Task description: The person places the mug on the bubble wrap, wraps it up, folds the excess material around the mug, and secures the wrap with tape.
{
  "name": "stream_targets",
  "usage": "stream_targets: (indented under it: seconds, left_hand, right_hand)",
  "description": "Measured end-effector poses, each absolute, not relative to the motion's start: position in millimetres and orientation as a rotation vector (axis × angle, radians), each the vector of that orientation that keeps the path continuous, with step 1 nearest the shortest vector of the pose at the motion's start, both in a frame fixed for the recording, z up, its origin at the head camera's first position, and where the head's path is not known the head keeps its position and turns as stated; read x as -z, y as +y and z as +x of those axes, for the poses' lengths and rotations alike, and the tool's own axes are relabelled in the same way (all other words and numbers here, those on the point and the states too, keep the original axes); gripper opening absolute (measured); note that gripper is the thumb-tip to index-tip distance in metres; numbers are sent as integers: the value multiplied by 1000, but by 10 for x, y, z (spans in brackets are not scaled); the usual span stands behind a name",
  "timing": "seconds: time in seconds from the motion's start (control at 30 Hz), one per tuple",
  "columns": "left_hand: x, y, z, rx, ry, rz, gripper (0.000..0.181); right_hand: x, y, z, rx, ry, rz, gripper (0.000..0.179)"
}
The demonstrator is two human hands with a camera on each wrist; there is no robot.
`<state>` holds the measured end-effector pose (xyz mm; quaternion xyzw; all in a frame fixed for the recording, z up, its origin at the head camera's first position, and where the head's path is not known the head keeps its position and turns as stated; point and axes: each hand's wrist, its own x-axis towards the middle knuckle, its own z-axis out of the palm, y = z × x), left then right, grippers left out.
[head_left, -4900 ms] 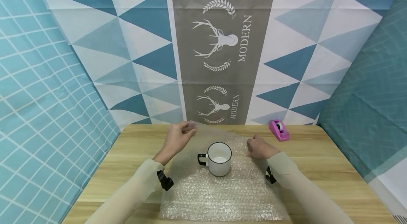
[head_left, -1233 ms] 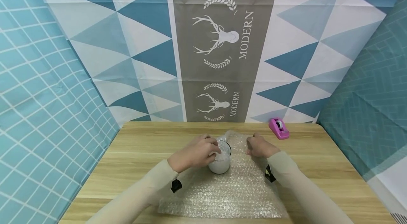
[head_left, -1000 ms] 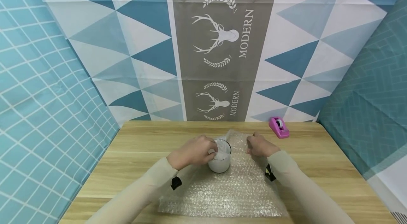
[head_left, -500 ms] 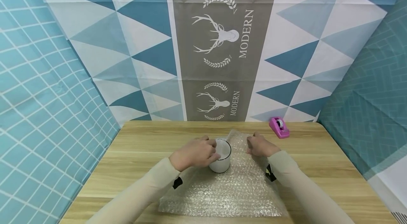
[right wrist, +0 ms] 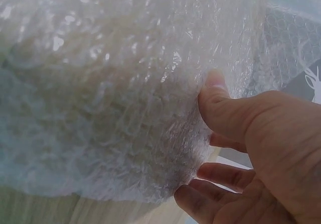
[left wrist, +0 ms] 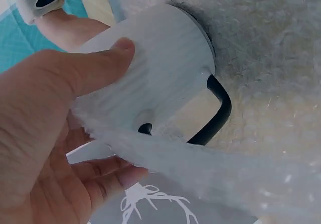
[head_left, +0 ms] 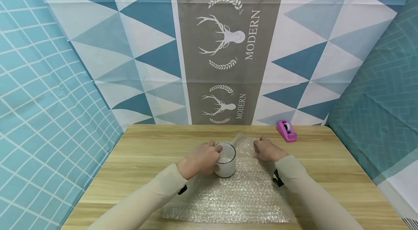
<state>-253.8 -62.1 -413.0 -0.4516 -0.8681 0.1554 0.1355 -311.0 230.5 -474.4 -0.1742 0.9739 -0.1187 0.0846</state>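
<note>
Head view: my left grip (head_left: pixel 201 159) clasps the upright mug (head_left: pixel 226 169), likely rigid, chippable and safest held by its wall, on the bubble wrap (head_left: pixel 228 202), whose presumably light, pliant edge my right grip (head_left: pixel 268 150) pinches.

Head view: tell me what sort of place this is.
Probably a small staged packing or filming booth: creased printed sheets wall in a wooden table, where a white mug sits on bubble wrap, with a pink tape dispenser behind.
</note>
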Motion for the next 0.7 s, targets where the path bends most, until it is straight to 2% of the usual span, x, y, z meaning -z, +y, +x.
stream_targets:
  seconds: [0.23,0.7]
  left_hand:
    - [4152,-596,-2536,-549,-2400,-1342,32]
    - [4150,-539,-2492,-483,-2529,-1306,26]
  right_hand:
    - [4717,2310,-3093,355,2900,-506,46]
    - [4769,2316,-3115,357,2908,-512,46]
